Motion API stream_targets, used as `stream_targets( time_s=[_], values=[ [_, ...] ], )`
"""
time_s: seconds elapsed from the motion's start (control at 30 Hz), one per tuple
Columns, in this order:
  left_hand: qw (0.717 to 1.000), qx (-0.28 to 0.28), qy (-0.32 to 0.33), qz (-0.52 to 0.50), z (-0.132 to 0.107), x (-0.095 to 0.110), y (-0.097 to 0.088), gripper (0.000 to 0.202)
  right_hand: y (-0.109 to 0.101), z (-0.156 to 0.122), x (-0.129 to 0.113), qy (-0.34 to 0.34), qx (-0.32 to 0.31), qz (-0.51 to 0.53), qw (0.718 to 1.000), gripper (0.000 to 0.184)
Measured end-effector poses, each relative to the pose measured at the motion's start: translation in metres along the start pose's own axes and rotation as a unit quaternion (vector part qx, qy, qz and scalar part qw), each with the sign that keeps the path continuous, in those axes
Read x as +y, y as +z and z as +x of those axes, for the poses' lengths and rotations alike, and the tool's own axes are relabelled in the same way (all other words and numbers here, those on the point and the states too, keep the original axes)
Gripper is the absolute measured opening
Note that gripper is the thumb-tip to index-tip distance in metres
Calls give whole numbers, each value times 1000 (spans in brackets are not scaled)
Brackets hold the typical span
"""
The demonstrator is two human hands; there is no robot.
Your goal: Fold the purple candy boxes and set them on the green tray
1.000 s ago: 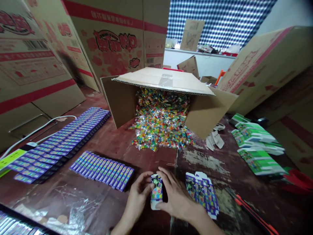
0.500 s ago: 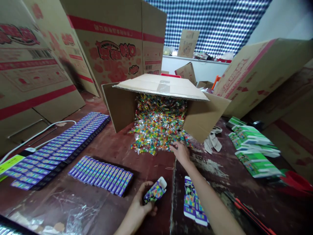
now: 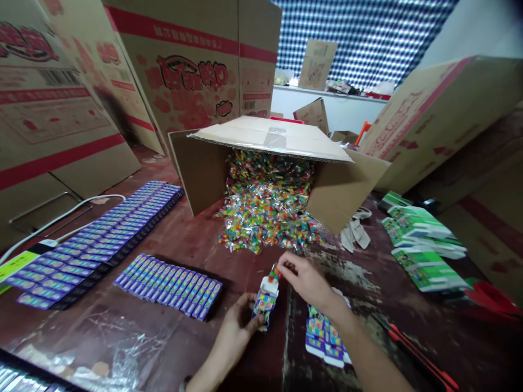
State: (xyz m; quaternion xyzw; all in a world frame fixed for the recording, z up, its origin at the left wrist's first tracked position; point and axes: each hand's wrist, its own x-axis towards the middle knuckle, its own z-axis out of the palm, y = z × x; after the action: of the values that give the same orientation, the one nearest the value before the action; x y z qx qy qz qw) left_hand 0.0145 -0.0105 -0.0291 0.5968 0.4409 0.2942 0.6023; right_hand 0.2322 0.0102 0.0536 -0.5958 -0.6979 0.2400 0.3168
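Observation:
My left hand [image 3: 241,326] grips a small purple printed carton [image 3: 265,299], held upright with its top flap open. My right hand [image 3: 304,280] pinches wrapped candies [image 3: 274,272] right at the carton's open mouth. Behind them a big cardboard box [image 3: 204,169] lies on its side and spills a heap of colourful wrapped candies [image 3: 265,218] onto the brown table. A short row of filled purple cartons [image 3: 169,286] lies left of my left hand. A pile of flat purple cartons [image 3: 324,337] lies under my right forearm.
Long rows of purple cartons [image 3: 93,239] run along the left. A yellow power strip with a white cable [image 3: 18,261] lies at the far left. Green cartons [image 3: 425,245] are stacked on the right. A red-handled tool [image 3: 417,354] lies at the front right. Tall printed cardboard boxes [image 3: 61,109] ring the table.
My right hand left the carton, reached into the candy heap, and has come back with candies to the carton's mouth. My left hand has tilted the carton upright.

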Motion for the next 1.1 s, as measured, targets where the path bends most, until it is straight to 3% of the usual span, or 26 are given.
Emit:
stream_targets(
  time_s=[0.1,0.2,0.37,0.5,0.63,0.8,0.93,1.1],
  values=[
    [1000,-9,11,-23,0,7,3,29,4,-5,-8,-30,-20,-89,995,10],
    [999,-16,7,-31,-3,13,2,29,13,-6,-14,-57,-32,-103,993,11],
    [998,13,17,-54,-7,19,2,30,24,-11,-18,-63,-25,16,998,12],
    [990,53,44,-124,-9,24,5,47,35,-24,-11,17,7,174,984,20],
    [987,27,49,-150,-9,25,8,50,54,-39,-2,75,14,282,956,25],
    [989,-28,42,-140,-9,24,7,31,67,-48,-1,53,66,268,960,12],
    [988,-10,41,-149,-8,25,7,27,70,-47,-4,36,88,279,956,7],
    [980,30,40,-194,-10,24,10,33,74,-43,-7,59,100,324,939,16]
  ],
)
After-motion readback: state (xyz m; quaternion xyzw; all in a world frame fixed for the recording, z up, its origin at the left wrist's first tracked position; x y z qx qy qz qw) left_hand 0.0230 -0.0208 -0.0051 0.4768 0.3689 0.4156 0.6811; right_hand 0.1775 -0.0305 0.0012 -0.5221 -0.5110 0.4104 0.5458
